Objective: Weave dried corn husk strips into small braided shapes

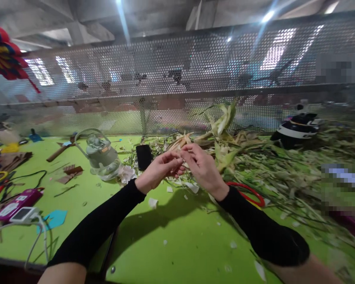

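Pale husk strips [185, 139] are seen just beyond the left hand [162, 167] and right hand [203, 166], long axis slanted toward the bench's [154, 252] far edge. On each, thumb and fingertips are held close; what is pinched cannot be told.

A grey mesh [165, 85] stands upright, with a metal rail [225, 92] running lengthwise partway up it. In front of the mesh spreads a bright green table [177, 252]. Pale windows [40, 71] show through the mesh, towards its left and right. Above the mesh are a grey ceiling [154, 15], beams [77, 33] and glaring lights [268, 15].
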`<move>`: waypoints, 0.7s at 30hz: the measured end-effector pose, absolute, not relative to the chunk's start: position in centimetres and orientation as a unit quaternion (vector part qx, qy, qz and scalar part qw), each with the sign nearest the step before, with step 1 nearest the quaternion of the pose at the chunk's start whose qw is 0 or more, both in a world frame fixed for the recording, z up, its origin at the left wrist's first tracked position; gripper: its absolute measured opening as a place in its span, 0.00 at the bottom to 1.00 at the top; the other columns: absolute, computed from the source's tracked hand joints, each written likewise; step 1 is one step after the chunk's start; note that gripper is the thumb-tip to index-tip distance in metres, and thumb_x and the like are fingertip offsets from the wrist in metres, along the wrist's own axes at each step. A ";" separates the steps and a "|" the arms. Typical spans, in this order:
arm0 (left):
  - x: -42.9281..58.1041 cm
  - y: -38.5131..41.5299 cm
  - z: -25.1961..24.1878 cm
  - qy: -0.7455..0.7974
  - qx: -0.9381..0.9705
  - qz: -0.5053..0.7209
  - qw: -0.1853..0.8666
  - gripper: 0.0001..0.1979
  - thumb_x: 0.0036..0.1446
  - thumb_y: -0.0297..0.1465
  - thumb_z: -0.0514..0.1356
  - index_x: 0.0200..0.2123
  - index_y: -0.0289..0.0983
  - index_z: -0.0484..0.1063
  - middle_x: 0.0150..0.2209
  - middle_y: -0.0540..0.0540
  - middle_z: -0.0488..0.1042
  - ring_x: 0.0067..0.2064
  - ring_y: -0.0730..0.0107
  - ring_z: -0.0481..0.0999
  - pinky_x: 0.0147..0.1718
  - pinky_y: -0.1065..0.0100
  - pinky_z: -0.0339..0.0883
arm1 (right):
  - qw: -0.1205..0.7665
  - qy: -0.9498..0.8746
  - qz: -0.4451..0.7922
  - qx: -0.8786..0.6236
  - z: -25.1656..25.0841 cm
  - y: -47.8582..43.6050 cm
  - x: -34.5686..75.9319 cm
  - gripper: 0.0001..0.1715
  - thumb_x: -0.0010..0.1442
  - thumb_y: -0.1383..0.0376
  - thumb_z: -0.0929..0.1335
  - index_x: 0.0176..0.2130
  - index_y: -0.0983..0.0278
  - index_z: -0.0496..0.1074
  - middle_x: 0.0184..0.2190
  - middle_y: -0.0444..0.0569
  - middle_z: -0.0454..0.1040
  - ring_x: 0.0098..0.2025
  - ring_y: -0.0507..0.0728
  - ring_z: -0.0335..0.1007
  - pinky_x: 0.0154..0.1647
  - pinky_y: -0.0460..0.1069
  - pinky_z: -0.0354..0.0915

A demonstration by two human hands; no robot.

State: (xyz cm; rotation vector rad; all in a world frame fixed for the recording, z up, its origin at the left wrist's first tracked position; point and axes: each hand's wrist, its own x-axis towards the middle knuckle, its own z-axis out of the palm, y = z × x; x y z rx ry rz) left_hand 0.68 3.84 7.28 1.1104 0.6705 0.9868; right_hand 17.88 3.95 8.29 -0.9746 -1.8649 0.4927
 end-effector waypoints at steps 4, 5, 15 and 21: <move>1.6 3.0 6.5 0.321 0.488 0.480 0.654 0.20 0.53 0.40 0.73 0.38 0.36 0.68 0.28 0.53 0.76 0.29 0.78 0.76 0.28 0.76 0.65 | 0.476 -0.710 0.297 -0.425 6.9 3.4 18.7 0.23 0.68 0.50 0.67 0.53 0.63 0.67 0.25 0.41 0.72 0.26 0.54 0.68 0.29 0.50 0.63; 1.9 2.7 6.1 0.325 0.489 0.483 0.650 0.22 0.51 0.42 0.74 0.38 0.36 0.68 0.28 0.53 0.76 0.29 0.78 0.76 0.28 0.76 0.65 | 0.475 -0.705 0.304 -0.430 6.3 3.1 19.0 0.21 0.68 0.51 0.67 0.50 0.63 0.69 0.25 0.41 0.71 0.26 0.54 0.67 0.29 0.49 0.62; 4.2 1.5 1.0 0.363 0.491 0.403 0.682 0.33 0.39 0.51 0.77 0.37 0.35 0.70 0.29 0.52 0.76 0.29 0.77 0.74 0.30 0.73 0.66 | 0.439 -0.652 0.414 -0.459 0.8 -0.1 21.4 0.24 0.68 0.52 0.65 0.55 0.64 0.69 0.31 0.45 0.76 0.33 0.55 0.73 0.35 0.51 0.67; 4.6 1.7 -0.3 0.349 0.496 0.416 0.678 0.30 0.43 0.51 0.76 0.36 0.35 0.70 0.28 0.52 0.76 0.29 0.77 0.74 0.31 0.72 0.66 | 0.427 -0.635 0.437 -0.472 -0.6 0.4 22.2 0.23 0.66 0.49 0.68 0.50 0.63 0.75 0.28 0.43 0.73 0.28 0.53 0.67 0.29 0.49 0.62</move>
